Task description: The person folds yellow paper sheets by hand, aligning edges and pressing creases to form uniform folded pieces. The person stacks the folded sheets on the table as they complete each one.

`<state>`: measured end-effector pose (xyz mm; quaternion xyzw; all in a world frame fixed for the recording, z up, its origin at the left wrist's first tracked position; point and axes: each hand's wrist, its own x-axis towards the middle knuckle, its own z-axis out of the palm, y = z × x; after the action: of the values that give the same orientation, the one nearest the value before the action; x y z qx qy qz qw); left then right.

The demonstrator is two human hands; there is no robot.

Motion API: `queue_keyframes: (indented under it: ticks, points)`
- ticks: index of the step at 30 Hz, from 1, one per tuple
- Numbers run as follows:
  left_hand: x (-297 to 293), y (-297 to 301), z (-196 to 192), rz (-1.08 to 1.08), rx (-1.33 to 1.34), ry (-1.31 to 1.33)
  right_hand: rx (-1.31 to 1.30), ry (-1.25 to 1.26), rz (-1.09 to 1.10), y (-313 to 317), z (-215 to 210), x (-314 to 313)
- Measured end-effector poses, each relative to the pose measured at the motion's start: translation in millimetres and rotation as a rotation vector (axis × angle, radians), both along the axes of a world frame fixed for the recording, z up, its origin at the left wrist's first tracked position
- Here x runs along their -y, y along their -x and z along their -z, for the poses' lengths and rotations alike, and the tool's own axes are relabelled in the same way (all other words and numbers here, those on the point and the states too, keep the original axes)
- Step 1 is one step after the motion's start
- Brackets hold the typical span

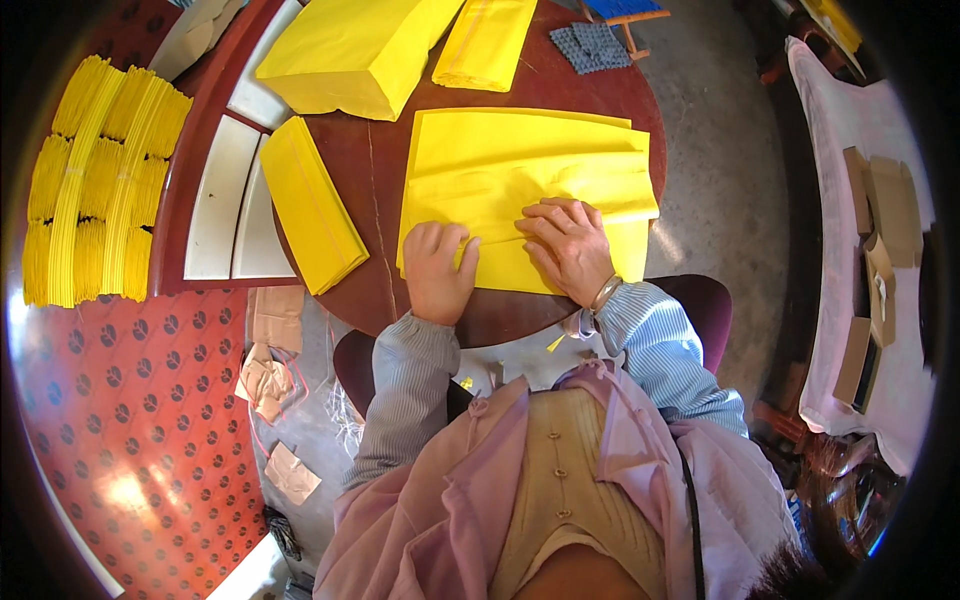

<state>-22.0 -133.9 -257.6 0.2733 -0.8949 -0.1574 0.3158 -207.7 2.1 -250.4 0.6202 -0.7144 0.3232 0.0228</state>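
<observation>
A yellow cloth-like sheet or flat bag point(560, 150) lies spread on the round dark red table, its layers partly folded over with creases running across. My left hand point(440, 272) rests on its near left part, fingers bent a little and thumb apart. To the right, my right hand point(568, 245), with a bangle at the wrist, lies on the folded layer, fingers stretched forward and thumb spread. Both hands press from above; neither visibly grips the yellow material. Left of the sheet lies a folded yellow bundle point(312, 205).
Farther back on the round table point(375, 240) are a bulky yellow stack point(345, 55), another folded yellow bundle point(487, 42) and a grey cloth point(590, 48). Tied yellow stacks point(105, 180) stand at left. Cardboard pieces point(880, 270) lie on a pink-covered surface at right.
</observation>
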Motion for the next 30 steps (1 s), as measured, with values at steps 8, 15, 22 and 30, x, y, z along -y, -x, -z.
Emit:
queue_keyframes:
  ticks: [8, 15, 22, 30]
  points:
    - [2, 11, 5, 0.031, 0.025, 0.075, 0.039, 0.010, 0.172, 26, 5, -30]
    - [3, 11, 8, -0.055, 0.082, 0.120, 0.018, -0.007, 0.377, 63, 10, -66]
    - [-3, 26, 9, -0.130, 0.111, 0.142, 0.011, 0.023, 0.520, 77, 11, -60]
    - [-9, 50, 4, 0.111, -0.078, 0.015, 0.109, -0.093, 0.608, 84, 7, -64]
